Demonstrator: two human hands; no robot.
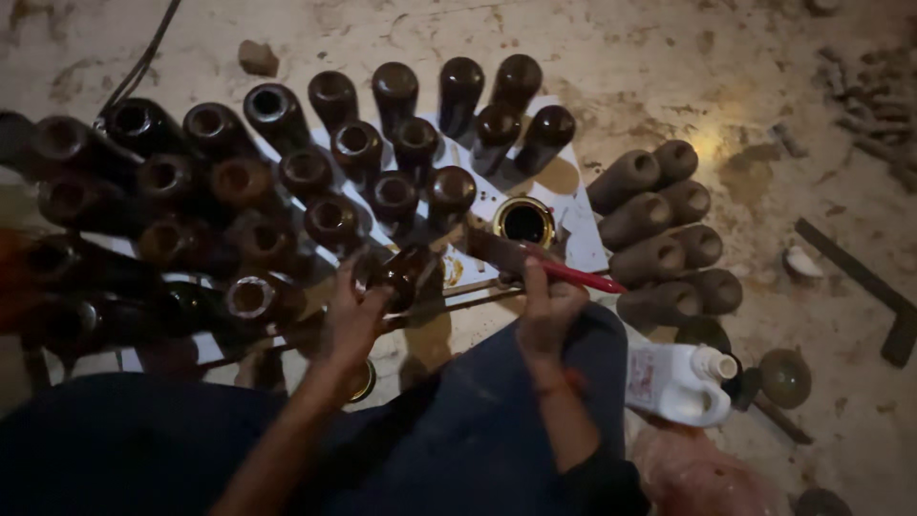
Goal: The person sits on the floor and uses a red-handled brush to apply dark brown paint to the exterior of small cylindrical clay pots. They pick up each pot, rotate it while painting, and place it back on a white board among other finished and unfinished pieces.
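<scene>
My left hand (351,320) grips a small glossy dark brown cup (399,275), tilted on its side just above the white sheet (573,229). My right hand (546,306) holds a red-handled brush (535,263), its bristles pointing left toward the cup. An open round tin of dark paint (523,222) sits just beyond the brush. Several glossy brown cups (334,172) stand in rows to the left and behind. To the right lie several dull unpainted clay cups (659,225) in a stack.
A white plastic bottle (673,380) lies by my right knee, with a round lid (785,376) beside it. A dark cable (143,57) runs at the far left. Metal bars (860,277) and scraps lie on the dusty floor at right.
</scene>
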